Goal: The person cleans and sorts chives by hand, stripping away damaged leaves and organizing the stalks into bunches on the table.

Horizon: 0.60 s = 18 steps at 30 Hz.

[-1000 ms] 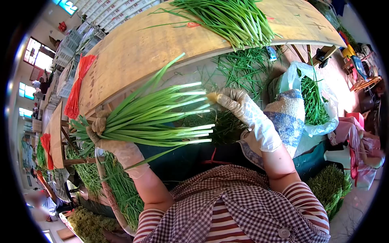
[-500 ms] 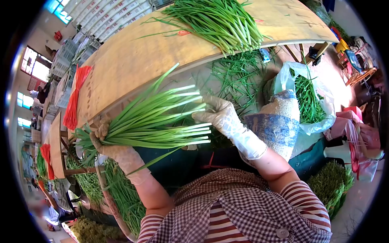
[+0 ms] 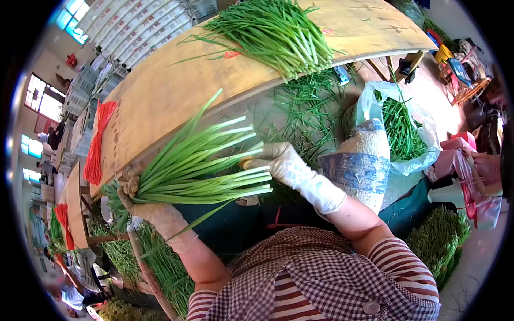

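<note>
Fanning from left fingers, green stalks, pale ends beside right fingers

A broad pale wooden counter curves across the upper half of the frame, a wooden leg showing at upper right; a second wooden counter stands at left. White stacked crates fill the upper left. Beside them, a bluish window and, lower down, a bright barred window break a pale wall. Daylight glares on the floor at upper right, which looks greyer at lower right.
</note>
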### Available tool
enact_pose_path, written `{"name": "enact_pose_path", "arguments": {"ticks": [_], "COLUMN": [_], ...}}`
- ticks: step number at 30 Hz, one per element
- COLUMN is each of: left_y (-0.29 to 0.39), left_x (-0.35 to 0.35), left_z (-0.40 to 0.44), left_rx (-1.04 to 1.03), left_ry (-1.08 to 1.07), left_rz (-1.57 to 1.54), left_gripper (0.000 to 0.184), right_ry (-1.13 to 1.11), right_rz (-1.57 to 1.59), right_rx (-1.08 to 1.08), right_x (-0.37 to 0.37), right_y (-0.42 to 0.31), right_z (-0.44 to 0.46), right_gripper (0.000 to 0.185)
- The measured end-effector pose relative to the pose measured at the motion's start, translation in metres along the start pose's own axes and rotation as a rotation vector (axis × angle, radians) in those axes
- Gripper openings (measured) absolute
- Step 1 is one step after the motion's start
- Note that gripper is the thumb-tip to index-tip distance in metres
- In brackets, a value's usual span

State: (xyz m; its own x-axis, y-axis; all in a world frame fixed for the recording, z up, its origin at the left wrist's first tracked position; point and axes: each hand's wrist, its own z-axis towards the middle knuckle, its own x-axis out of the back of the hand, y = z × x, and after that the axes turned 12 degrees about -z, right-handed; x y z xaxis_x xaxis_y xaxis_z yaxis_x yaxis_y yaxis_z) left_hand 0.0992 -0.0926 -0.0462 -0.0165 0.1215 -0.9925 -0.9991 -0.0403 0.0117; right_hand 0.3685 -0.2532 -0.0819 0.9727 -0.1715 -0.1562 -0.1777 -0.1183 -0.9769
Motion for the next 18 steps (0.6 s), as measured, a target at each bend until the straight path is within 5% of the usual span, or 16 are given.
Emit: {"name": "enact_pose_path", "arguments": {"ticks": [5,7,8,11,12,13,14,16,18], "left_y": [-0.017,0.007,0.030,0.033,0.024,0.065,0.047,0.011,0.012], "left_x": [-0.010,0.007,0.035,0.037,0.033,0.062,0.041,0.000,-0.007], "left_z": [-0.015,0.000,0.021,0.006,-0.004,0.010,-0.005,-0.036,-0.025], "left_rx": [0.159,0.239,0.238,0.008,-0.177,0.155,0.061,-0.322,-0.633], "left_ry": [-0.028,-0.116,-0.304,-0.408,-0.390,-0.249,-0.406,-0.631,-0.637], "left_rz": [-0.074,-0.025,0.086,0.683,0.985,0.081,0.458,1.252,1.351], "left_gripper": [0.026,0.023,0.014,0.048,0.053,0.052,0.050,0.047,0.048], "right_ry": [0.041,0.048,0.059,-0.025,0.027,0.062,0.292,0.271,0.105], "right_rz": [0.252,0.091,0.041,-0.264,-0.598,-0.705,-0.820,-0.433,-0.118], "right_rx": [0.021,0.058,0.084,-0.009,0.258,0.252,0.166,0.174,0.276], "right_x": [-0.003,0.002,0.001,0.018,0.029,0.037,0.038,0.050,0.044], "right_y": [-0.007,-0.006,-0.005,-0.030,0.003,0.011,0.010,0.002,0.005], "right_z": [-0.007,-0.005,-0.005,-0.017,-0.002,0.003,0.006,0.012,0.012], "right_gripper": [0.017,0.019,0.020,0.024,0.028,0.035,0.036,0.055,0.069]}}
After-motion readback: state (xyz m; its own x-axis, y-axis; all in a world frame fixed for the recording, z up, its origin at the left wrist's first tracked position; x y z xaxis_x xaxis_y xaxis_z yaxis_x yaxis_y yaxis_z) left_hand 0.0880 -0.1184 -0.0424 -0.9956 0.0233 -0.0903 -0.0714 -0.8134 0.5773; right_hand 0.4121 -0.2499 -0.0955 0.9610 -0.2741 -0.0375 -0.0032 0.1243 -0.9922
